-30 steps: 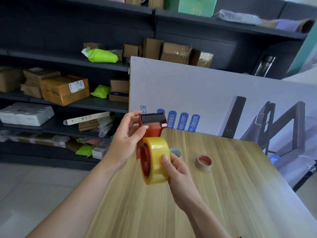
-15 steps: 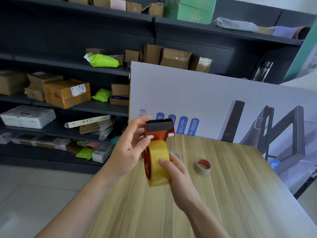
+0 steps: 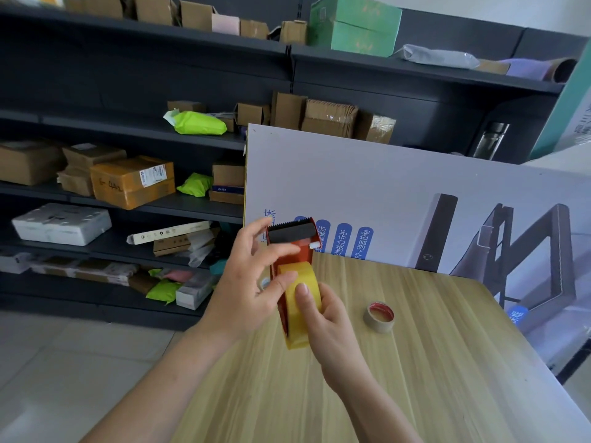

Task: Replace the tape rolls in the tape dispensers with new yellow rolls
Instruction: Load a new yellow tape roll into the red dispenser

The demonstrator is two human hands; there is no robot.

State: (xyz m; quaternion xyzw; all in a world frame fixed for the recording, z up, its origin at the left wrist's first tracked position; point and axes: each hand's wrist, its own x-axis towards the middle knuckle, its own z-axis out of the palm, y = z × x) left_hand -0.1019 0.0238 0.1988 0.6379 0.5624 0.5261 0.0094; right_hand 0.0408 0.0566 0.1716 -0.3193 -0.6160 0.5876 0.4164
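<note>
I hold a red tape dispenser point(image 3: 292, 247) with a black serrated blade above the wooden table point(image 3: 399, 378). A yellow tape roll point(image 3: 299, 302) sits against its side, edge-on to me. My left hand point(image 3: 246, 282) grips the dispenser, thumb on the roll's upper edge and fingers over the red body. My right hand point(image 3: 326, 318) holds the roll from the near side, thumb pressed on its yellow band. A nearly spent roll with a red core point(image 3: 379, 316) lies on the table to the right. Another small roll point(image 3: 263, 282) peeks out behind my left hand.
A large printed board point(image 3: 399, 193) leans upright along the table's far edge. Dark shelves point(image 3: 128, 139) with cardboard boxes and green packets fill the background on the left. Grey floor tiles point(image 3: 64, 378) lie beyond the table's left edge.
The roll has turned from showing its open face to edge-on and sits closer against the dispenser. My left fingers moved down over the red body. The view has shifted downward.
</note>
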